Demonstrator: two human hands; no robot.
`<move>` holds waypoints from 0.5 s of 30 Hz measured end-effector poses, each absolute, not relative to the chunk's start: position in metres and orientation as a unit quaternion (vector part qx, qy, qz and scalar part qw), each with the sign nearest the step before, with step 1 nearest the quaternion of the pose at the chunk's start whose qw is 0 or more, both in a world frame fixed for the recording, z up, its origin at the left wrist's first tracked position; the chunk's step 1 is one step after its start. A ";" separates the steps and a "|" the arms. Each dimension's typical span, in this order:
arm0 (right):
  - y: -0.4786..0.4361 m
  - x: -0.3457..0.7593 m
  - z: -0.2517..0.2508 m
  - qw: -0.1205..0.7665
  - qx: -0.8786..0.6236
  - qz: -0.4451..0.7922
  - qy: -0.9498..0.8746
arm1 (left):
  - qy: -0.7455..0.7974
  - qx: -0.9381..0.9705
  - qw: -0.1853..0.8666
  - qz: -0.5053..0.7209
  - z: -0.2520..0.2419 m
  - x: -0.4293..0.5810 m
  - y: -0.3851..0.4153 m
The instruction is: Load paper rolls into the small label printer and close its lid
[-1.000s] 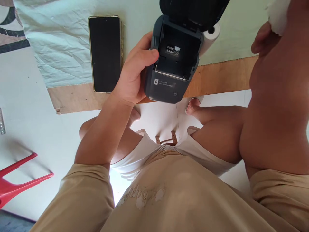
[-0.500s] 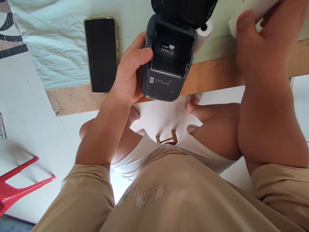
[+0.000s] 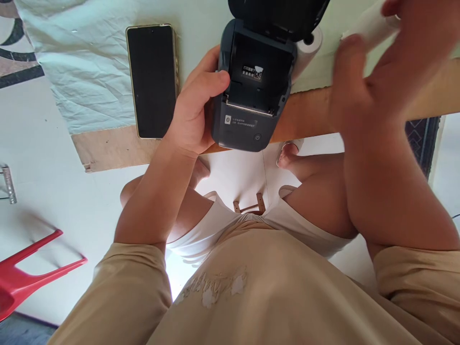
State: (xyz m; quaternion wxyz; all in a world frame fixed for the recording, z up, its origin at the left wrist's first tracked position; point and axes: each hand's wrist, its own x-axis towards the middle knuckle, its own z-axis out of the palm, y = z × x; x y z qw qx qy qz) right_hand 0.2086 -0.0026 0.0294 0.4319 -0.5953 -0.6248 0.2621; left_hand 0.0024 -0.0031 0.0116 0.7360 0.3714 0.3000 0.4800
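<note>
My left hand [image 3: 201, 103] is wrapped around the left side of a dark label printer [image 3: 240, 127], its thumb on the edge. The printer's black lid [image 3: 280, 17] stands open, showing an inner bay with a small printed sticker and bearing no roll. Behind the printer's right side, partly hidden, lies a white paper roll [image 3: 312, 43]. On the right, my right hand [image 3: 362, 72] is smeared by motion, with a second white roll [image 3: 373, 28] between thumb and fingers. Part of that roll is hidden behind the hand.
A phone [image 3: 153, 81] with a dark screen lies left of the printer on the pale green cloth [image 3: 82, 72]. The table's wooden edge [image 3: 111, 148] runs below. A red plastic stool [image 3: 28, 268] is on the floor at the lower left. A dark mat [image 3: 424, 143] shows at the right.
My right hand has moved left, and the white roll at it has shifted and turned slightly. The printer and my left hand stay nearly where they were.
</note>
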 end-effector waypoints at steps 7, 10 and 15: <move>-0.001 0.185 0.031 0.275 -0.523 0.218 -0.777 | 0.345 0.341 0.724 0.491 0.012 0.004 -0.003; 0.001 0.185 0.025 0.266 -0.529 0.216 -0.776 | 0.363 0.334 0.715 0.495 0.010 0.005 -0.002; 0.005 0.186 0.013 0.242 -0.559 0.201 -0.767 | 0.346 0.326 0.726 0.497 0.011 0.004 -0.003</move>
